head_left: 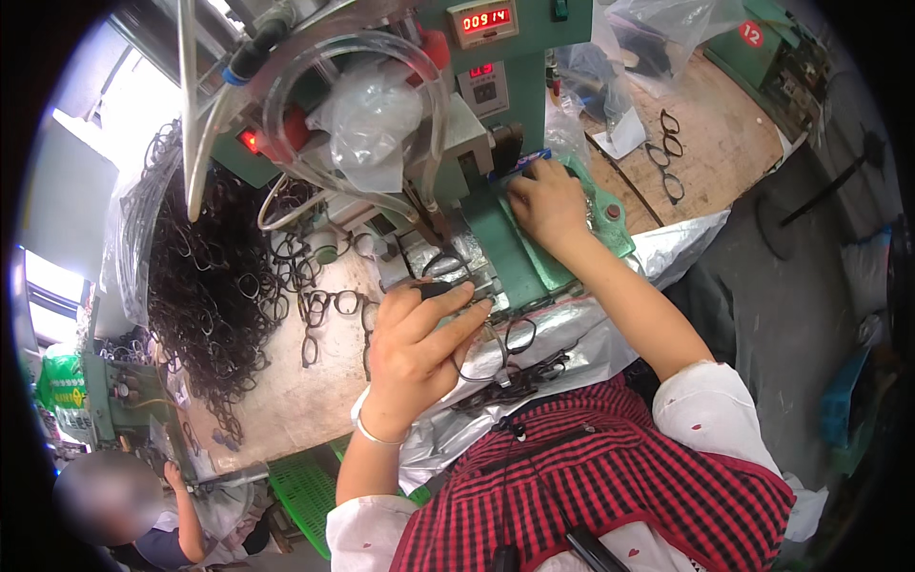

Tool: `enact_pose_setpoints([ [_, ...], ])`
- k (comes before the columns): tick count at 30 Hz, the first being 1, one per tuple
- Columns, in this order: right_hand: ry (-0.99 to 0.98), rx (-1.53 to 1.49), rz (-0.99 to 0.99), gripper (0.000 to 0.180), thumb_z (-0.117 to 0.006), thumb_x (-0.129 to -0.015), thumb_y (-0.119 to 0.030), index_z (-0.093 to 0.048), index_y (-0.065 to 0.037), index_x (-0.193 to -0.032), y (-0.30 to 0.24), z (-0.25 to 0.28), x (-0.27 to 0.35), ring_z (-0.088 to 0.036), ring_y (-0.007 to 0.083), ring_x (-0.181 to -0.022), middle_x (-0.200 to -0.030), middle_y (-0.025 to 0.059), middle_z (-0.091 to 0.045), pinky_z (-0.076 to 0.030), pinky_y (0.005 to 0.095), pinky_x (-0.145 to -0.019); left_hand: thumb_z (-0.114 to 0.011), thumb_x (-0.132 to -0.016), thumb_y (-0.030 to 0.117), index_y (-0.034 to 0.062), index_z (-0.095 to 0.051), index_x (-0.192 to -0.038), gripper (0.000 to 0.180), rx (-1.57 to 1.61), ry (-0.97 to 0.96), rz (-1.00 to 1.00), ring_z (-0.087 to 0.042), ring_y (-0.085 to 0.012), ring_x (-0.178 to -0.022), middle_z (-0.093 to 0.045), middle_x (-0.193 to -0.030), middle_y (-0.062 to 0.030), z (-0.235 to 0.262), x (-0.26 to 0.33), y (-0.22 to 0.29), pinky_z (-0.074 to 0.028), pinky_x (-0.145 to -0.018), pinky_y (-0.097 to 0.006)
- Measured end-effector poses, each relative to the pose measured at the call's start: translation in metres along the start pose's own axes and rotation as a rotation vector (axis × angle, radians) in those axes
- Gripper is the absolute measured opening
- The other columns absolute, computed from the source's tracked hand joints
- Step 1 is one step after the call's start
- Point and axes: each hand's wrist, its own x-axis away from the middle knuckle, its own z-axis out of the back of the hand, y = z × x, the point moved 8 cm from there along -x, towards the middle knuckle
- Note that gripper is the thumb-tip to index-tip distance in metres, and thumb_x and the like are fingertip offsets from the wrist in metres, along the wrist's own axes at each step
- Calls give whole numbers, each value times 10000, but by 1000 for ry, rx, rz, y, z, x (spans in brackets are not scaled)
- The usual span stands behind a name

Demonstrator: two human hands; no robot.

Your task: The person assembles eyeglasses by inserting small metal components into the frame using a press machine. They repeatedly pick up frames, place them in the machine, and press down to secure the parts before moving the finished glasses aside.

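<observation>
Left hand (415,348) grips a black eyeglass frame (448,286) between thumb and fingers, just beside the green machine (505,243). Right hand (545,202) rests flat, fingers extended, on the machine's green plate (610,214). A pile of frames (210,286) lies left

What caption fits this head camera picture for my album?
Left hand holds a glasses frame; right hand rests on the green machine.

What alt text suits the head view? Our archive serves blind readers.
A person's left hand holds a black plastic eyeglass frame at a green metal bench machine, while the right hand rests flat on the machine's green plate. A heap of black eyeglass frames lies on the worn wooden workbench to the left.
</observation>
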Motion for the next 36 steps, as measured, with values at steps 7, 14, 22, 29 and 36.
enact_pose_setpoints([
  [7, -61, -20, -17, 128, -643, -818, -110, -714, -85, -922, 13, 12, 31, -625, 338, -913, -948, 122, -663, -509, 429, -778, -689, -794, -37, 52, -705, -1061, 281, -240, 215, 202, -648, -292, -936, -689, -1154, -163, 48, 101, 10, -508, -901, -380],
  [14, 210, -1100, -769, 194, -589, -969, -120, -689, 10, -1073, 96, -8, 81, -631, 113, -941, -978, 53, -702, -476, 256, -854, -649, -905, -1, -12, -672, -993, 91, -266, 736, 869, -629, -175, -940, -666, -1017, -83, 167, 198, -107, -498, -881, -288],
  [22, -34, -873, -596, 148, -666, -921, -95, -716, 6, -1018, 27, -1, 32, -633, 94, -909, -963, 43, -718, -485, 238, -801, -643, -683, -73, 127, -737, -898, 308, -548, -341, 627, -532, -351, -1147, -554, -1394, -75, 69, 195, -213, -466, -966, -407],
  [29, 73, -400, -468, 163, -713, -819, -45, -720, -18, -979, 57, 72, 87, -663, 210, -873, -931, 100, -698, -499, 306, -803, -601, -882, 56, 48, -628, -1005, 127, 301, 349, 909, -528, -291, -1238, -563, -1366, -163, 41, 260, -229, -392, -1068, -388],
  [36, -58, -608, -290, 124, -698, -801, -45, -727, -34, -921, 4, 97, 56, -673, 248, -880, -917, 103, -707, -506, 339, -796, -478, -1046, 291, 105, -520, -969, 205, 639, 945, 1108, -407, -60, -533, -510, -723, 13, 35, 230, -193, -281, -456, -203],
])
